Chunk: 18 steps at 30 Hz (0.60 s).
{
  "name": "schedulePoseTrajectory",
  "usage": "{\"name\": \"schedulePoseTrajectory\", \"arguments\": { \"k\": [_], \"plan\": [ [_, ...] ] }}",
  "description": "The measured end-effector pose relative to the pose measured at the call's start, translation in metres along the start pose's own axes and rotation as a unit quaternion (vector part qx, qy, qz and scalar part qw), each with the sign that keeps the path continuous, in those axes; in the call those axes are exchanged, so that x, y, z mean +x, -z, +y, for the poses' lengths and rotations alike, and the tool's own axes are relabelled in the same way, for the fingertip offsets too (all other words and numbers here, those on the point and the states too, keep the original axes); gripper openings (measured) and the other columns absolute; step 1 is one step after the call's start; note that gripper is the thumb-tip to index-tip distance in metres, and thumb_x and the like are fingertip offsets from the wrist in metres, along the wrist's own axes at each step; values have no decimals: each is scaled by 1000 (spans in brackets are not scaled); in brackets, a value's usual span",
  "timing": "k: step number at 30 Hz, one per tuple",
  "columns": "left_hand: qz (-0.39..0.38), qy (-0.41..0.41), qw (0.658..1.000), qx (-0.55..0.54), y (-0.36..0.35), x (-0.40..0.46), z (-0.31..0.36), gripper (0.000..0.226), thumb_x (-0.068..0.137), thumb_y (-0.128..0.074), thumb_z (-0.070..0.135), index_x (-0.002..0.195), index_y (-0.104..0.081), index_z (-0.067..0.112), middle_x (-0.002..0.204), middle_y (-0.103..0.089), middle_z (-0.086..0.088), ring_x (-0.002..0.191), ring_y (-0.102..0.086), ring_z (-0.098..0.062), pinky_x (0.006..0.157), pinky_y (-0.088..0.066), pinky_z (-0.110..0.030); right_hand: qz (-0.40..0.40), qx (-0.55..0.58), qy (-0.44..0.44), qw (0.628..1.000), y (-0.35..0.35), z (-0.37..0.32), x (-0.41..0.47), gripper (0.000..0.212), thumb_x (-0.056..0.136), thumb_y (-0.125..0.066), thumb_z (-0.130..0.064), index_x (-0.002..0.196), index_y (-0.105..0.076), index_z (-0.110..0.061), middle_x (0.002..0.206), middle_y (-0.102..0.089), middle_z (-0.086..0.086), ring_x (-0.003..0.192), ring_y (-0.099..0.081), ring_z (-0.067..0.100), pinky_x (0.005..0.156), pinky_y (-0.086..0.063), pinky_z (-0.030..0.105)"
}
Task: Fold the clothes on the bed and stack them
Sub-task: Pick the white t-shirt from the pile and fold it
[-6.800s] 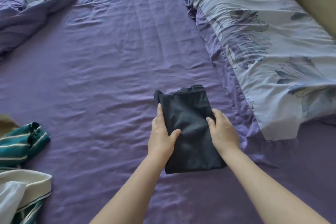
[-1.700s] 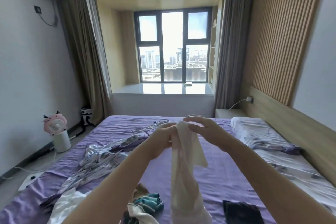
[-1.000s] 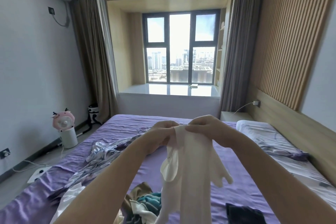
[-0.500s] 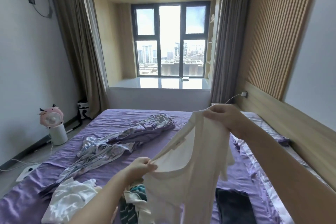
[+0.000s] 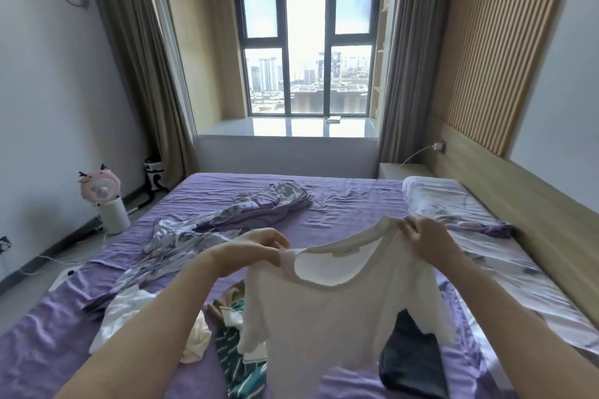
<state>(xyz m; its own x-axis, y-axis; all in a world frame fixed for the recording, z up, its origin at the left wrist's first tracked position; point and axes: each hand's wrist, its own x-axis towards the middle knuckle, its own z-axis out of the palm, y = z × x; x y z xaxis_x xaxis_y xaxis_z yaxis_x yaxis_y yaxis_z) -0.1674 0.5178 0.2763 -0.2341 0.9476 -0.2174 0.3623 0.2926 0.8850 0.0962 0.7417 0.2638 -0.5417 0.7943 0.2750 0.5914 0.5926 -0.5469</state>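
A white short-sleeved top (image 5: 327, 317) hangs spread out in the air over the purple bed (image 5: 350, 204). My left hand (image 5: 256, 248) pinches its left shoulder and my right hand (image 5: 424, 241) pinches its right shoulder, a little higher. Partly hidden behind the top's right sleeve, a folded dark garment (image 5: 410, 359) lies on the sheet. To the left below the top lie a green striped garment (image 5: 240, 363), a tan piece (image 5: 228, 298) and a crumpled white garment (image 5: 129, 311).
A rumpled floral quilt (image 5: 227, 220) stretches across the bed's left half. A floral pillow (image 5: 453, 207) and bedding lie along the wooden headboard (image 5: 551, 227) on the right. A pink fan (image 5: 103, 194) stands on the floor at left. A window bay is beyond the bed.
The folded dark garment was set down and the white top picked up. In the last second my hands moved apart from a bunched grip, spreading the top open by its shoulders.
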Motion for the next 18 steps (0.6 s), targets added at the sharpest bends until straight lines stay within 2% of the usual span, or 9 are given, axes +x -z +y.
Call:
{"name": "schedulePoseTrajectory", "arguments": {
  "k": [2,4,7,10,13,15,17,18],
  "plan": [
    [53,-25,996,66,-4,-2,-1,22,76,-69,15,97,-68,20,86,-66,9,75,-59,-1,66,-46,-15,-29,24,-4,999,-1,4,-5,22,94,-52,-16,84,-63,0,78,-64,13,78,-61,31,66,-35,29],
    [123,-49,986,104,-9,-5,-6,9,82,-70,18,92,-72,19,80,-66,9,71,-57,-1,69,-45,-19,-42,50,0,998,-1,3,-12,17,92,-57,-16,84,-65,-3,76,-62,7,74,-57,24,67,-36,28],
    [198,-73,972,102,-13,-13,-15,10,81,-73,21,86,-73,12,73,-65,6,65,-55,-3,69,-43,-24,-42,96,-2,994,-2,-5,-27,14,86,-65,-17,74,-61,-12,69,-58,1,66,-52,16,61,-36,26],
    [243,-94,960,101,-14,-25,-17,12,81,-73,26,78,-71,15,69,-64,6,61,-53,-2,65,-41,-22,-35,156,-20,987,-3,-16,-44,13,83,-69,-18,74,-61,-13,66,-57,0,62,-51,13,56,-38,23],
    [297,-132,938,119,-12,-41,-14,14,84,-70,27,75,-70,16,61,-60,10,55,-51,4,57,-37,-12,-13,214,-26,976,0,-29,-61,8,87,-65,-19,87,-68,-12,76,-65,4,71,-57,17,62,-42,24],
    [310,-149,929,137,-7,-53,-13,11,86,-67,24,80,-72,16,62,-57,13,55,-51,4,55,-35,-8,14,203,-22,979,3,-39,-70,14,90,-60,-19,98,-69,-13,88,-68,5,82,-59,17,68,-42,25],
    [316,-159,922,157,-2,-68,-12,12,88,-65,25,85,-72,15,63,-57,10,59,-50,-3,56,-34,-11,43,163,-17,986,2,-51,-80,19,93,-54,-18,106,-66,-12,95,-66,4,89,-58,18,75,-38,26],
    [318,-162,920,164,1,-77,-13,14,88,-64,26,84,-72,15,64,-58,6,61,-51,-9,58,-35,-17,60,148,-12,987,1,-60,-88,19,94,-52,-18,107,-65,-12,94,-65,4,88,-58,20,74,-37,25]
  ]
}}
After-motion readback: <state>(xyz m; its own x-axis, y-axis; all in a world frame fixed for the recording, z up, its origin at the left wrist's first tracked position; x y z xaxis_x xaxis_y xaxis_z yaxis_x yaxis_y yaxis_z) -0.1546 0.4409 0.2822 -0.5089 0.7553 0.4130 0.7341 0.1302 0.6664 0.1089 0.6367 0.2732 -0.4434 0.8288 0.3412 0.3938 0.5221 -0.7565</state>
